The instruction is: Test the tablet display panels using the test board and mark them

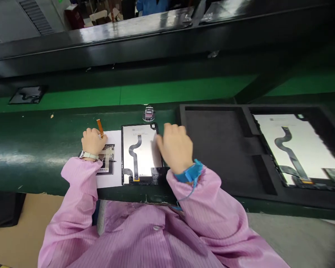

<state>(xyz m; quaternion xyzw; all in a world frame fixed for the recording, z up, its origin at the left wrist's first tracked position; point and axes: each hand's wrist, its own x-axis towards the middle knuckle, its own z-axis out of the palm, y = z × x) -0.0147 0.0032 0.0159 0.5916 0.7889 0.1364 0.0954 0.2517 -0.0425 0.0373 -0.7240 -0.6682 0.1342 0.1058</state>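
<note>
A tablet panel (143,150) lies face down on the green bench in front of me, with a grey S-shaped flex cable (134,152) running down its white back. My right hand (174,147) rests on the panel's right edge, fingers bent over it. My left hand (92,141) is closed around a thin orange stick (99,127) and sits on a white printed sheet (110,163) left of the panel. A blue strap circles my right wrist and a pale watch band the left.
A black foam tray (223,149) stands to the right, its left compartment bare and its right one holding a second panel (298,149). A small round metal piece (149,114) sits behind the panel. A green conveyor belt (156,93) runs beyond, with a black part (28,95) at far left.
</note>
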